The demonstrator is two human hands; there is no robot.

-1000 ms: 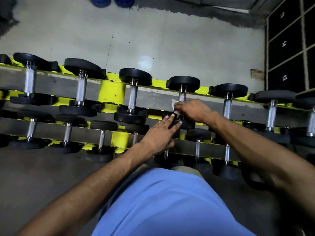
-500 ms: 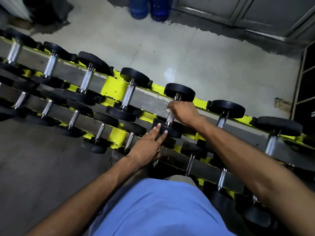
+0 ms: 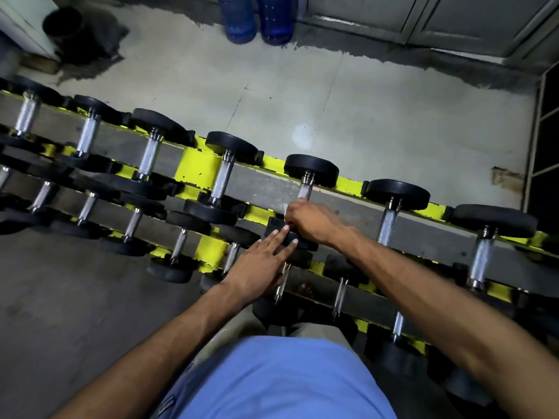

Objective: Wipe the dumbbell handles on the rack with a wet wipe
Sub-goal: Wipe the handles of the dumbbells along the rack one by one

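- Right grip (image 3: 311, 222) is sliding down the handle (image 3: 304, 190): half a second back it was sitting nearer the far end, and now it is crowding the near head (image 3: 305, 244), leaving the upper knurl showing bare.
- Right grip is clamping round the lower handle of the fifth dumbbell from the left, on the top row of the rack (image 3: 196, 170).
- Wipe is not showing; likely hiding under that palm, though I cannot tell.
- Left grip (image 3: 260, 261) is lying apart, fingers straight, tips pressing on the near head, seemingly steadying it.
- Progress, as a judgement: this handle is nearing the end of its stroke. No handle is looking visibly wet or dry, so which ones are done is not telling. If work is running left to right, two top-row handles are waiting on the right, plus the lower row.
- Count: seven dumbbells on the top row; about nine handles on the lower row, some dim or cut off; two grips; two blue bottles (image 3: 239, 19) standing on the floor beyond the rack.
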